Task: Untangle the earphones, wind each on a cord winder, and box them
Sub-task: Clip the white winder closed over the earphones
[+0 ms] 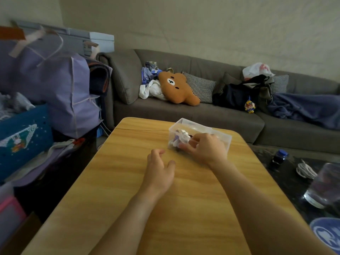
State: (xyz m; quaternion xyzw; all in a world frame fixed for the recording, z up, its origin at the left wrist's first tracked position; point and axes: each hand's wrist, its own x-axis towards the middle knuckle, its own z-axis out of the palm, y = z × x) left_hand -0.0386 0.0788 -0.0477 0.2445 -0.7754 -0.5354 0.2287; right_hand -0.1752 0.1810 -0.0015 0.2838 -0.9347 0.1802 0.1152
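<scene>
With the right hand point(204, 148) pinching the bundled earphones point(181, 138) inside the clear box point(219, 138) at the table's point(128, 181) one o'clock, and the left hand point(160, 172) relaxed and empty, a hasty tug could tip the light box.

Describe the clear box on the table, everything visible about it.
The box is a small rectangular container of clear plastic, open-topped, no lid in view. It stands upright on the far right part of the wooden table. White cords and something dark lie inside. The right hand touches its near side, fingers curled.
</scene>
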